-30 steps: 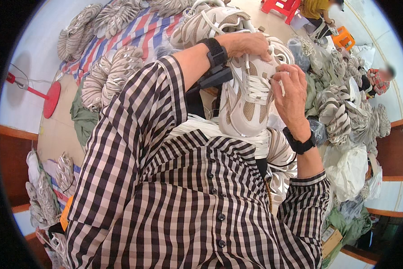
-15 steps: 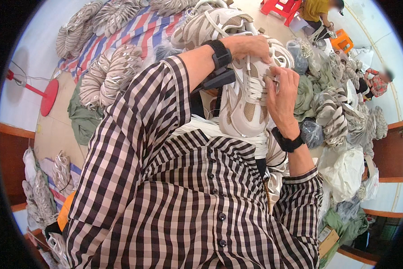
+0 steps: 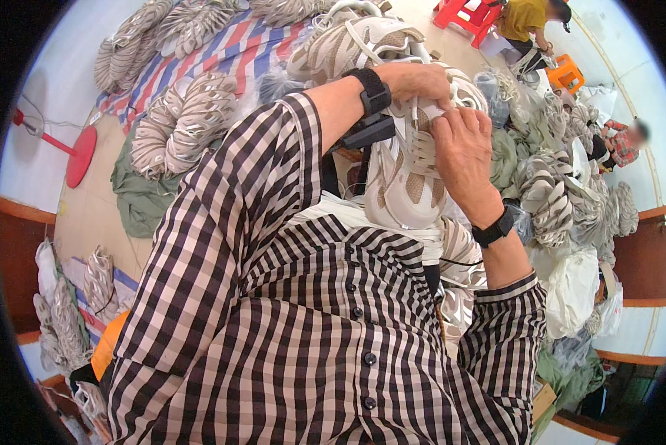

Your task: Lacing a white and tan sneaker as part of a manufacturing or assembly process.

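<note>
A beige and white sneaker (image 3: 405, 185) is held up in front of my chest, toe pointing down. My left hand (image 3: 416, 78) grips its upper end near the tongue. My right hand (image 3: 462, 144) pinches a white lace (image 3: 425, 117) at the eyelets on the shoe's right side. Both wrists carry black bands. A bundle of white laces (image 3: 392, 226) lies across my lap under the shoe.
Piles of similar sneakers (image 3: 184, 119) lie on a striped tarp (image 3: 236, 55) at upper left and along the right (image 3: 555, 193). A red stand (image 3: 77, 152) stands at left. Red and orange stools (image 3: 466, 15) and other people (image 3: 529, 18) are at upper right.
My right hand has moved up the shoe from its side to the eyelets near my left hand, drawing the lace along.
</note>
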{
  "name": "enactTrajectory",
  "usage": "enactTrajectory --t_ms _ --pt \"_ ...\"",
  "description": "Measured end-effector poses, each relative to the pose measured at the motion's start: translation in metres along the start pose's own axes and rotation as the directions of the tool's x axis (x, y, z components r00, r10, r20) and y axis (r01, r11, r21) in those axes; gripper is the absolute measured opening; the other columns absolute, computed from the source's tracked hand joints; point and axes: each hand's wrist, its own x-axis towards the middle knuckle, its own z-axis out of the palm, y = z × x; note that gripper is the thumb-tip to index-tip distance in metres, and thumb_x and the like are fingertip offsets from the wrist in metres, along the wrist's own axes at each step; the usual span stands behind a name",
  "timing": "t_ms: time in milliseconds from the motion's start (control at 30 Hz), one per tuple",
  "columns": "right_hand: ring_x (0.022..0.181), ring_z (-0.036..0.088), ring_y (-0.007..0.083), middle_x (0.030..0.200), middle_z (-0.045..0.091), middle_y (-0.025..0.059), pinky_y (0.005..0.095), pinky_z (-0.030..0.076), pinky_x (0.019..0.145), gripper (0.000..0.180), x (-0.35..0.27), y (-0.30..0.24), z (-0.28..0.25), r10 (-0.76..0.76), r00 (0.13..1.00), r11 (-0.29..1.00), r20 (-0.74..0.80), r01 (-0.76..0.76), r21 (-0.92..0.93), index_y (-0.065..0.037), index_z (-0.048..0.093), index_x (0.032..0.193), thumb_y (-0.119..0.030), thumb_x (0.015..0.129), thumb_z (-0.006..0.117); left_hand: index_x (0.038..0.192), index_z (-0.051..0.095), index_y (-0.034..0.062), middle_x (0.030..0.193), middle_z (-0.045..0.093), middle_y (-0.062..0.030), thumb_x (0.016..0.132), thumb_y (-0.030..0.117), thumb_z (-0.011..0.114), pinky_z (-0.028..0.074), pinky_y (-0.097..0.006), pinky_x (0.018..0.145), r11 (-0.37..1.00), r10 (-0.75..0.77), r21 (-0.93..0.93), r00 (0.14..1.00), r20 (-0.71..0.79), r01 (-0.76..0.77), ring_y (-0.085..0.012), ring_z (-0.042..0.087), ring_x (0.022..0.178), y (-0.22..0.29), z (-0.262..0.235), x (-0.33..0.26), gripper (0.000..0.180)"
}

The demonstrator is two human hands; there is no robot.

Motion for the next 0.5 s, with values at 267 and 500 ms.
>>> enactTrajectory --t_ms 267,500 --pt "0.080 0.051 0.0278 0.084 0.052 0.0103 0.0403 0.042 0.071 0.016 0.035 -0.047 -0.015 -0.069 0.959 0.915 -0.277 0.172 0.366 -0.006 0.052 0.082 -0.006 0.067 0.057 0.071 0.065 0.0030 0.071 0.062 -0.0184 0.067 0.013 0.064 0.047 -0.040 0.058 0.686 0.486 0.629 0.874 -0.023 -0.365 -0.0338 0.061 0.066 0.016 0.002 0.012 0.010" --pt "0.079 0.050 0.0187 0.076 0.049 0.0025 0.0331 0.042 0.077 0.009 0.033 -0.146 -0.039 -0.309 0.902 0.724 -0.300 0.428 0.541 -0.010 0.053 0.076 -0.017 0.072 0.057 0.098 0.057 0.0009 0.090 0.062 -0.0174 0.078 0.017 0.061 0.048 -0.036 0.076 0.967 -0.029 0.184 0.793 -0.609 0.177 -0.0273 0.061 0.087 0.081 0.023 -0.026 0.026"
